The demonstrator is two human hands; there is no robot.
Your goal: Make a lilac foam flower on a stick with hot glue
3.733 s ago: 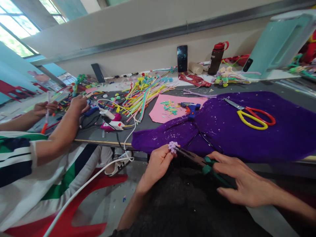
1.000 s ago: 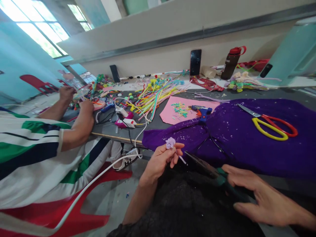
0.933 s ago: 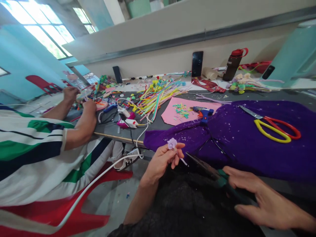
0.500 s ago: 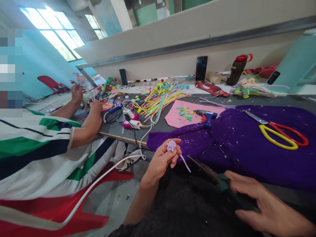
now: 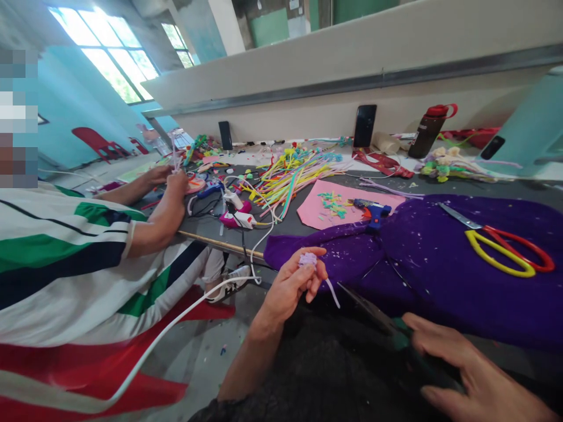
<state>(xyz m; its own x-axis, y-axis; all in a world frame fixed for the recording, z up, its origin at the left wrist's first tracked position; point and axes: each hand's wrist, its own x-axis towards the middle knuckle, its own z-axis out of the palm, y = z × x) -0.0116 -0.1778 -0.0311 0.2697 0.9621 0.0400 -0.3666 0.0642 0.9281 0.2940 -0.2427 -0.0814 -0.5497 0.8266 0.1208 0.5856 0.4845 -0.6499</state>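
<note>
Pinched in my left hand [image 5: 292,281] is a lilac pipe-cleaner flower [image 5: 307,259], a small ruffled bunch between thumb and fingers. Its thin stem [image 5: 333,293] sticks out below the fingers, down to the right. My right hand [image 5: 457,357] grips dark green-handled scissors [image 5: 373,316], their blades pointing up and left toward the stem, apart from it by a little. Parts of the handles are lost in shadow against my dark clothing. A purple cloth [image 5: 431,246] lies just beyond both hands, dotted with tiny scraps.
Red-and-yellow scissors [image 5: 501,246] rest on the cloth. A blue glue gun [image 5: 376,214] and cut bits lie on pink paper [image 5: 308,205]. Pipe cleaners [image 5: 290,181], a power strip [image 5: 237,220], a phone [image 5: 365,126] and a bottle [image 5: 431,132] stand behind. A co-worker's arms [image 5: 158,223] are at left.
The flower has turned slightly in my left hand. My right hand and its scissors have shifted slightly downward. The co-worker's hands have come closer together.
</note>
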